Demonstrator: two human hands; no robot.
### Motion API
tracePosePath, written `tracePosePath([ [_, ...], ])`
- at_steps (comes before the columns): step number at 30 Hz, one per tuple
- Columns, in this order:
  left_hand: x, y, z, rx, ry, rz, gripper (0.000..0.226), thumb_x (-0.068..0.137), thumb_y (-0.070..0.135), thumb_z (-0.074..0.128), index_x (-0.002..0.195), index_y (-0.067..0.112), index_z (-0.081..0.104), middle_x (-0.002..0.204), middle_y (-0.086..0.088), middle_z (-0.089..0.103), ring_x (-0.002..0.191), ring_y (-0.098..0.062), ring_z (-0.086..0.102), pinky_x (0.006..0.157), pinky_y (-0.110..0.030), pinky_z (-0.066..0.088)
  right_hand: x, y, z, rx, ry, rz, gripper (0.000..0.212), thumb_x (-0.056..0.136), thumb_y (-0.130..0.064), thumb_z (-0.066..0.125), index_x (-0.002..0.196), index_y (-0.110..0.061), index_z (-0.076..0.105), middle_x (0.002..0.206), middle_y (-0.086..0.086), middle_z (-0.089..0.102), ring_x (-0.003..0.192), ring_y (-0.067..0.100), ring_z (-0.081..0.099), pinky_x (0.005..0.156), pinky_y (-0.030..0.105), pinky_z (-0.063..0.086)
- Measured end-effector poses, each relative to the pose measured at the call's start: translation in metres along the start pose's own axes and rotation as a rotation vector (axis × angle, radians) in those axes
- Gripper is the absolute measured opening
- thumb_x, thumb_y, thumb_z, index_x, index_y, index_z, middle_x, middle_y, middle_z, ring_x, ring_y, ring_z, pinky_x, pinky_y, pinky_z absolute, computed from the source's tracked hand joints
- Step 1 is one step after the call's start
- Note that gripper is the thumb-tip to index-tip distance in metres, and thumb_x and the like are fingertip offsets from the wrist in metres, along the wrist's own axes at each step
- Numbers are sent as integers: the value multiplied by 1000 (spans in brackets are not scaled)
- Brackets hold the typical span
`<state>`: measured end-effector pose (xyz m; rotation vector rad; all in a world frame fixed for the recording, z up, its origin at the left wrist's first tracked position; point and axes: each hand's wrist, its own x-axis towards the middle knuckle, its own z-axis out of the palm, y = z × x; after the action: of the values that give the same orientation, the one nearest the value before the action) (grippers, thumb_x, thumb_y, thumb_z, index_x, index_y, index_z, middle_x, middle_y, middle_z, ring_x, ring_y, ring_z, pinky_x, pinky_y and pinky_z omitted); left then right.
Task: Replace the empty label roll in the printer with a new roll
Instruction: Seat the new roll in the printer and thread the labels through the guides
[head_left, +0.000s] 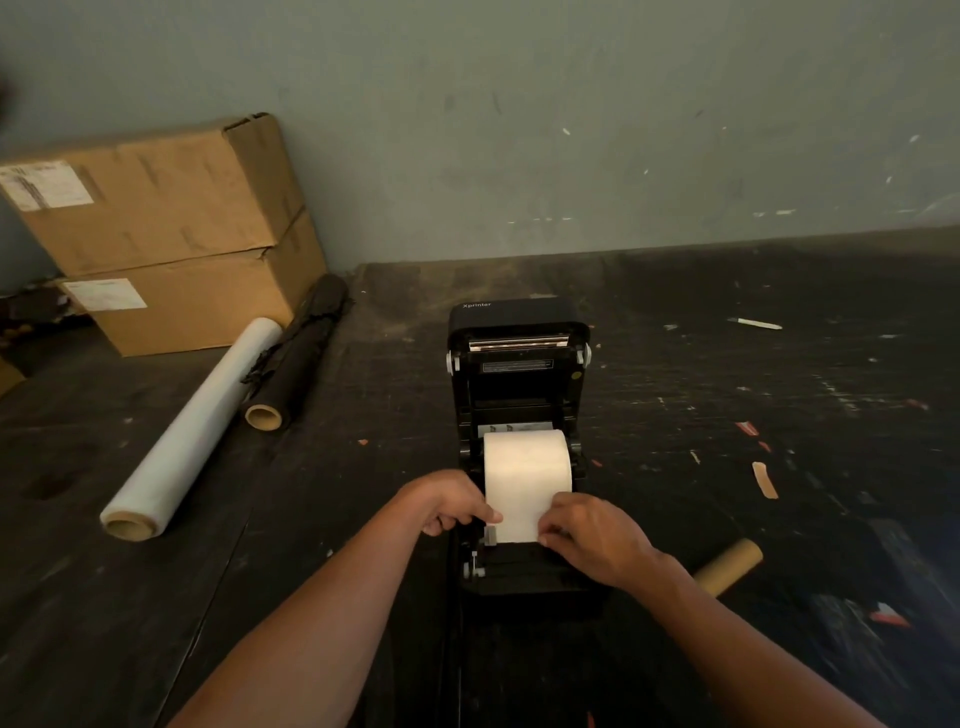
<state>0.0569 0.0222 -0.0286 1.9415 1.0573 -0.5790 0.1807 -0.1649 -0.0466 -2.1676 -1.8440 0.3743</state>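
New label roll (525, 467): seated in open printer (517, 364). Fingers of left hand (447, 506) and right hand (587, 535) pinch its leading edge. Risk: skewed feed, uneven pull between fingers.

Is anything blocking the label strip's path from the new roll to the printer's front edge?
Nothing visible does. The new roll sits in the open printer, and the left hand and right hand pinch the strip's edges near the front. The empty core lies off to the right.

White label roll (525, 467), black printer (519, 384), brown boxes (166, 228)
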Motion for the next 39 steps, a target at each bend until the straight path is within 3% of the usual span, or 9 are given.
tracePosePath([
  [5, 0, -10, 5, -114, 23, 19, 29, 80, 35, 74, 103, 19, 68, 67, 4, 52, 40, -5, 31, 37, -16, 26, 0, 3, 1, 16, -8, 17, 16, 90, -32, 56, 102, -27, 66, 104, -8, 58, 91, 5, 54, 83, 24, 47],
  [10, -4, -8, 8, -43, 39, 46, 15, 85, 36, 68, 93, 24, 66, 71, 3, 53, 42, -5, 32, 37, -16, 28, 2, 1, 0, 14, -20, 16, 18, 90, -32, 58, 104, -26, 66, 107, -7, 59, 97, 8, 55, 86, 26, 47],
  [13, -6, -6, 7, 3, 25, 55, 15, 87, 38, 66, 92, 24, 67, 67, 5, 50, 44, -6, 33, 39, -19, 28, 1, 0, 3, 39, 35, 25, 25, 90, -33, 57, 113, -24, 64, 113, -8, 59, 102, 8, 56, 89, 26, 47],
  [21, -8, 1, 5, 80, -36, 21, 19, 90, 37, 61, 84, 19, 61, 57, 6, 43, 40, -6, 32, 41, -22, 27, 2, 1, 7, -53, 67, -95, 22, 95, -28, 49, 110, -21, 64, 111, -3, 61, 102, 12, 57, 91, 27, 46],
  [28, -13, 0, 9, 3, 17, 27, 25, 87, 36, 65, 100, 14, 65, 62, 4, 45, 42, -7, 33, 40, -22, 27, 7, -1, 9, -135, 24, -113, 21, 97, -27, 45, 110, -19, 59, 114, 2, 56, 100, 17, 57, 90, 32, 49],
  [31, -18, -5, 17, -37, 126, 137, 24, 82, 36, 70, 98, 18, 65, 80, 3, 58, 59, -7, 47, 52, -22, 36, 6, 1, 12, -149, 10, -131, 21, 97, -28, 44, 111, -19, 58, 114, 2, 55, 100, 16, 56, 90, 31, 46],
  [33, -23, -14, 26, -35, 336, 225, 34, 77, 35, 76, 104, 20, 61, 89, 6, 60, 73, -6, 55, 58, -22, 40, 5, 3, 14, -154, 17, -147, 21, 97, -28, 44, 111, -19, 58, 112, 1, 55, 100, 16, 56, 89, 31, 47],
  [36, -35, -25, 46, 71, 654, 373, 29, 77, 33, 76, 98, 31, 57, 75, 12, 58, 66, -4, 57, 54, -19, 39, 4, 4, 15, -160, 32, -155, 22, 97, -28, 44, 111, -19, 58, 112, 1, 56, 99, 15, 56, 90, 31, 48],
  [39, -40, -33, 67, 285, 699, 585, 15, 85, 30, 67, 100, 29, 67, 86, 9, 62, 77, -9, 61, 60, -16, 39, 3, 4, 16, -173, 52, -158, 22, 97, -29, 43, 109, -19, 58, 110, 1, 56, 96, 15, 56, 86, 30, 47],
])
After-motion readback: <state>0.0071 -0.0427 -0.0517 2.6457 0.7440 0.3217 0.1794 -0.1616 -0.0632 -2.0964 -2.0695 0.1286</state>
